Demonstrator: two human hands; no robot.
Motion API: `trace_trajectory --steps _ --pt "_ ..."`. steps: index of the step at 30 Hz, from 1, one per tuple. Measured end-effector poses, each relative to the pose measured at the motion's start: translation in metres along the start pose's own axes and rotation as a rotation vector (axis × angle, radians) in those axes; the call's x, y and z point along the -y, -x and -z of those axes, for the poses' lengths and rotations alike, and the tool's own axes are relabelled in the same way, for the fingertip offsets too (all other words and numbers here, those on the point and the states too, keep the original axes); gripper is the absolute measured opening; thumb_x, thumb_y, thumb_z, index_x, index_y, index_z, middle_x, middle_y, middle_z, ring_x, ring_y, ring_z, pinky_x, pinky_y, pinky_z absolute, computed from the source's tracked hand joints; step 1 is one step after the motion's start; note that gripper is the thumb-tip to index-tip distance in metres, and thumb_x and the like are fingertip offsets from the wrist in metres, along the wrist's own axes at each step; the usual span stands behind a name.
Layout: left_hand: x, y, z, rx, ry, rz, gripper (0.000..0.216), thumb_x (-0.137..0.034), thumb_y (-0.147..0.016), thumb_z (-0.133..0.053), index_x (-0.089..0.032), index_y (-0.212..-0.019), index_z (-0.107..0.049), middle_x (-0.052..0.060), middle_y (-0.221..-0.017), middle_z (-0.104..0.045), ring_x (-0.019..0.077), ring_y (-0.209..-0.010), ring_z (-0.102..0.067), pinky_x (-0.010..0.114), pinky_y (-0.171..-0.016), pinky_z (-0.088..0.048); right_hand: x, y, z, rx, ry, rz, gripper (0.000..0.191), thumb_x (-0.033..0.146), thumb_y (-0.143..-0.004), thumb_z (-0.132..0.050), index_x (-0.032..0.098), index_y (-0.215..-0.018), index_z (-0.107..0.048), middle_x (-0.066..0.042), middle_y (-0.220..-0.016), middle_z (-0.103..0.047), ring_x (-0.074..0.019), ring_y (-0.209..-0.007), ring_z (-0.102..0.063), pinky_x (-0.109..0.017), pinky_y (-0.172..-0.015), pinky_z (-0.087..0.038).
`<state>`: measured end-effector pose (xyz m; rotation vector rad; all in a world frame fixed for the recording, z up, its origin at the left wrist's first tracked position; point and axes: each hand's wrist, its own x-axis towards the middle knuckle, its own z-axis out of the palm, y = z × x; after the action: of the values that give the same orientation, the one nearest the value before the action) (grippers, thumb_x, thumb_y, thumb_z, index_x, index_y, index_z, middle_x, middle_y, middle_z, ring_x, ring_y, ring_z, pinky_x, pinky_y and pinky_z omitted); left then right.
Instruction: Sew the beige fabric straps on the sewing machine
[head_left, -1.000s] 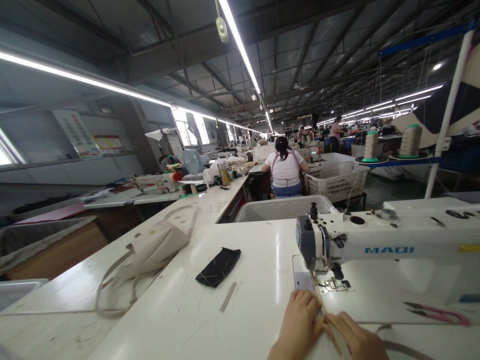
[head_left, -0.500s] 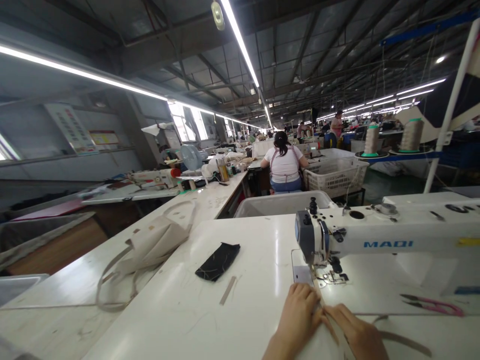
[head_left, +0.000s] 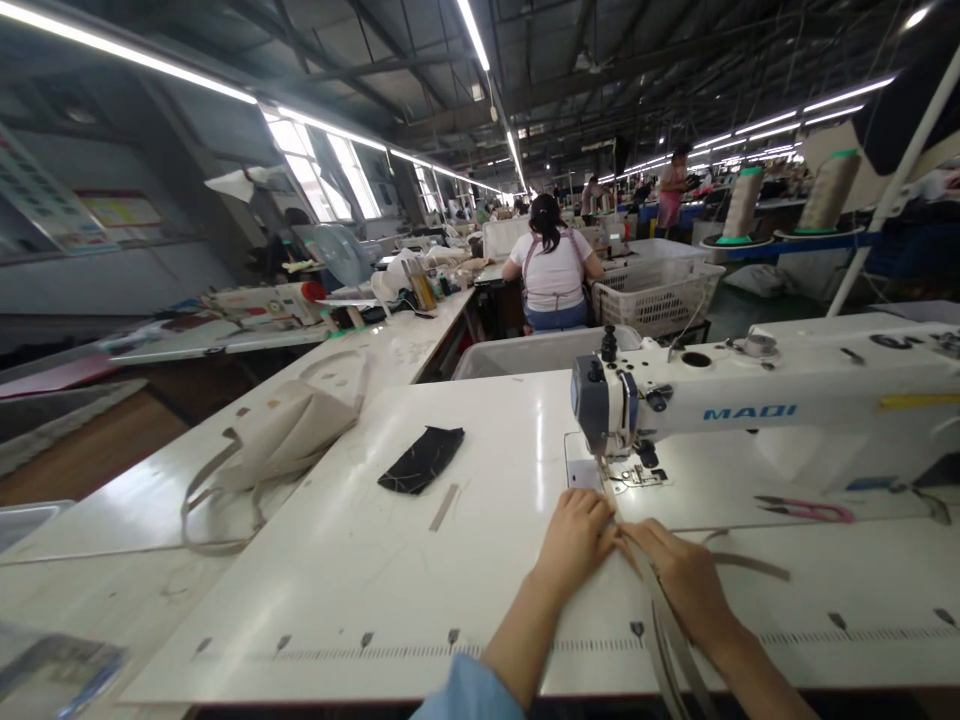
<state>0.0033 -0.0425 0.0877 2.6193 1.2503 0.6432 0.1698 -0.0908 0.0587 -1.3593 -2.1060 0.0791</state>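
My left hand [head_left: 576, 530] and my right hand [head_left: 673, 570] lie close together on the white sewing table [head_left: 420, 590], fingers bent and pinched on a narrow beige strap [head_left: 664, 640]. The strap runs from between my hands forward to the presser foot [head_left: 616, 476] of a white sewing machine [head_left: 757, 400] and back toward me off the table's near edge. Another stretch of strap [head_left: 750, 565] lies to the right of my right hand.
A black fabric piece [head_left: 421, 459] and a short strip [head_left: 443, 507] lie left of the machine. Pink scissors [head_left: 806, 509] rest at right. A beige bag with straps [head_left: 277, 445] sits on the left table. A seated person [head_left: 553, 278], a white basket [head_left: 656, 295] and thread cones [head_left: 825, 190] are beyond.
The view has tilted down, showing my forearms and the table's near edge. My hands stay pinched on the strap, in front of the presser foot.
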Motion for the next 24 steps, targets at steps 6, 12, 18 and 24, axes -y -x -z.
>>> trace_trajectory --steps 6,12,18,24 --pt "0.002 0.000 -0.003 0.008 -0.040 -0.012 0.016 -0.023 -0.081 -0.058 -0.019 -0.097 -0.058 0.005 -0.098 -0.061 0.0216 -0.099 -0.053 0.038 -0.089 -0.042 -0.003 0.002 -0.001 -0.010 0.021 0.029 0.030 0.033 -0.097 -0.032 0.022 -0.107 -0.058 -0.003 -0.087 -0.062 -0.0128 -0.068 -0.061 -0.022 -0.057 -0.041" --pt "0.003 -0.001 -0.003 -0.015 -0.032 -0.028 0.014 -0.023 -0.081 -0.058 -0.020 -0.095 -0.058 0.005 -0.099 -0.061 0.0218 -0.097 -0.053 0.038 -0.087 -0.043 -0.006 0.001 -0.004 -0.054 0.079 -0.011 0.032 0.026 -0.096 -0.029 0.021 -0.113 -0.056 -0.004 -0.082 -0.059 -0.0166 -0.073 -0.059 -0.027 -0.060 -0.042" --pt "0.003 -0.002 -0.002 -0.039 -0.019 -0.040 0.015 -0.022 -0.081 -0.056 -0.019 -0.096 -0.059 0.005 -0.099 -0.061 0.0213 -0.096 -0.053 0.038 -0.086 -0.043 -0.014 0.001 0.002 -0.205 0.087 -0.046 0.028 0.030 -0.095 -0.038 0.019 -0.115 -0.053 -0.006 -0.094 -0.059 -0.0208 -0.088 -0.054 -0.037 -0.080 -0.040" --pt "0.002 -0.004 -0.002 -0.029 -0.014 -0.037 0.016 -0.026 -0.083 -0.056 -0.019 -0.097 -0.059 0.006 -0.100 -0.062 0.0217 -0.098 -0.054 0.039 -0.086 -0.043 -0.026 0.012 0.025 -0.248 0.140 -0.059 0.035 0.042 -0.091 -0.044 0.018 -0.114 -0.055 -0.009 -0.097 -0.054 -0.0234 -0.088 -0.050 -0.038 -0.076 -0.041"
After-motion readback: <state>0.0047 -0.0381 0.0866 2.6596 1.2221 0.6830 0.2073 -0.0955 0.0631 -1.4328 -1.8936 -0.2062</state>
